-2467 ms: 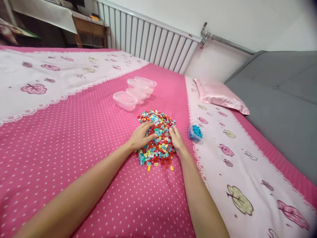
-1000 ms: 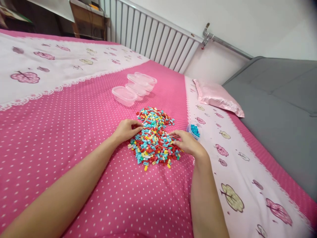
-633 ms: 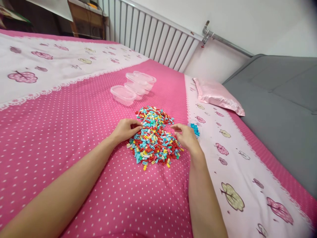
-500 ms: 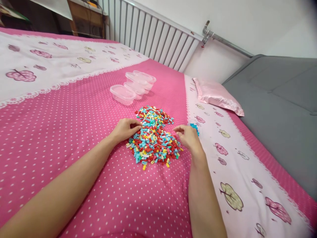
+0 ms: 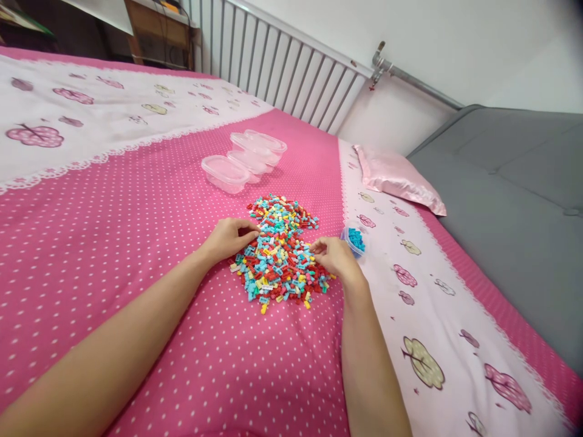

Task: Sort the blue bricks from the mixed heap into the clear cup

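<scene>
A heap of small toy building bricks (image 5: 282, 267) in red, light blue, yellow, green and white lies on the pink dotted bedspread. At the heap's left edge is my left hand (image 5: 231, 238), thumb and fingertips brought together in a pinch; whatever they hold is too small to make out. My right hand (image 5: 336, 256) reaches over the right edge from the other side, its fingers bent and the thumb a little apart, with nothing visible in them. Just beyond the right wrist stands a small clear tub (image 5: 350, 244) holding blue bricks (image 5: 356, 239).
Several clear plastic containers (image 5: 225, 173) stand in a group beyond the heap. A pink pillow (image 5: 398, 176) lies at the far right, near the grey padded headboard (image 5: 510, 176). Metal railings (image 5: 273, 54) run along the far side of the bed (image 5: 159, 224).
My right hand has moved left from beside the blue bricks to the heap's right edge, uncovering more of the tub. My left hand has stayed nearly still.
</scene>
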### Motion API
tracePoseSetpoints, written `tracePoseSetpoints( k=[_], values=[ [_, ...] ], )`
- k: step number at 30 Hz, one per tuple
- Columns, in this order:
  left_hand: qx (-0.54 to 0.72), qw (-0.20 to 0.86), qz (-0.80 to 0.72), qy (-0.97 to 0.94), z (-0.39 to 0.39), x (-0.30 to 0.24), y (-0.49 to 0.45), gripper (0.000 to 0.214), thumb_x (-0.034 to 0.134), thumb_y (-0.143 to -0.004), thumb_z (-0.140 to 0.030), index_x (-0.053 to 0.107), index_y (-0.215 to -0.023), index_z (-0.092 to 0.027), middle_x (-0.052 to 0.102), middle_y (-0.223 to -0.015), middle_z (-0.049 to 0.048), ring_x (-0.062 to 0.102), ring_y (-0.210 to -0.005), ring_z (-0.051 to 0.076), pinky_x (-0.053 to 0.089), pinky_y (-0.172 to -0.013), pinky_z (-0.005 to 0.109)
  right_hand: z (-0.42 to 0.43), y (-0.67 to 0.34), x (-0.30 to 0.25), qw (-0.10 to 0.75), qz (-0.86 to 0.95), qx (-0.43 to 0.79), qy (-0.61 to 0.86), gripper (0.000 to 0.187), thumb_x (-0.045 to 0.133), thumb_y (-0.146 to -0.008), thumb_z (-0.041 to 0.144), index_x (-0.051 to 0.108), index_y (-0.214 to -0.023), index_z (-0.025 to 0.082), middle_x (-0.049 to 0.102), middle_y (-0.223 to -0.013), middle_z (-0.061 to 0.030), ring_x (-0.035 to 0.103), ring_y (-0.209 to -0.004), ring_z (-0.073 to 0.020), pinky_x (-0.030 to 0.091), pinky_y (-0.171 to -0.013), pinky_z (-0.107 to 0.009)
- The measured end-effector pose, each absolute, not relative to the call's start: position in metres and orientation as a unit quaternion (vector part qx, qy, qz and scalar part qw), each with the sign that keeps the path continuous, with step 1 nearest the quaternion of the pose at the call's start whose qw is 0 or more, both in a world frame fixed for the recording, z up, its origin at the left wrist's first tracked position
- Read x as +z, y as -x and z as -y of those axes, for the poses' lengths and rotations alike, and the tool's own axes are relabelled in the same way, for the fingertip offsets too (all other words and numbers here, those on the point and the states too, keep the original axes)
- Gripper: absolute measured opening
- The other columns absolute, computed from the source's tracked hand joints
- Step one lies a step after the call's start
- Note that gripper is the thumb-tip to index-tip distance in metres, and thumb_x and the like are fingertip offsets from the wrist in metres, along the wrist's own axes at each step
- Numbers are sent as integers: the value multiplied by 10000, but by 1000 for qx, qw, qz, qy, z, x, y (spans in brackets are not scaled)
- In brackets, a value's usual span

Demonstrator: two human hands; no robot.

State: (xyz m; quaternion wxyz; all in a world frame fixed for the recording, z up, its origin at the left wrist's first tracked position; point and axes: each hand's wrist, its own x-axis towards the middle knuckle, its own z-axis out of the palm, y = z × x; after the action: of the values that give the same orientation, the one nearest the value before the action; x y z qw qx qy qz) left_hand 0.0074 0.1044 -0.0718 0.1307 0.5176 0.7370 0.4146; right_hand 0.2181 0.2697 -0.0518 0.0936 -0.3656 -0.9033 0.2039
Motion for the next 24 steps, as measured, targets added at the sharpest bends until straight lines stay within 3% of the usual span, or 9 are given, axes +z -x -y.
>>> tracePoseSetpoints(
  k=[8, 16, 24],
  values=[
    [412, 134, -740, -515, -104, -70, -8, 352, 523, -739, -439, 714, -877, -178, 731, -853, 39, 652, -741, 190, 483, -685, 273, -267, -216, -47, 99, 920, 207, 317, 286, 521, -654, 30, 681, -824, 195, 713, -817, -22, 640, -721, -145, 474, -699, -253],
    [425, 139, -735, -510, -103, -68, -10, 332, 535, -726, -431, 720, -846, -184, 732, -834, 36, 653, -731, 192, 479, -671, 270, -267, -217, -46, 115, 921, 224, 298, 263, 531, -645, 63, 678, -826, 185, 673, -741, -11, 601, -657, -130, 460, -663, -250],
    [418, 134, -739, -510, -103, -67, -10, 331, 528, -731, -413, 720, -858, -174, 730, -816, 35, 649, -707, 185, 474, -657, 264, -269, -221, -38, 173, 864, 383, 277, 262, 571, -691, 224, 668, -928, 168, 604, -772, -13, 559, -667, -125, 466, -680, -274]
  ],
)
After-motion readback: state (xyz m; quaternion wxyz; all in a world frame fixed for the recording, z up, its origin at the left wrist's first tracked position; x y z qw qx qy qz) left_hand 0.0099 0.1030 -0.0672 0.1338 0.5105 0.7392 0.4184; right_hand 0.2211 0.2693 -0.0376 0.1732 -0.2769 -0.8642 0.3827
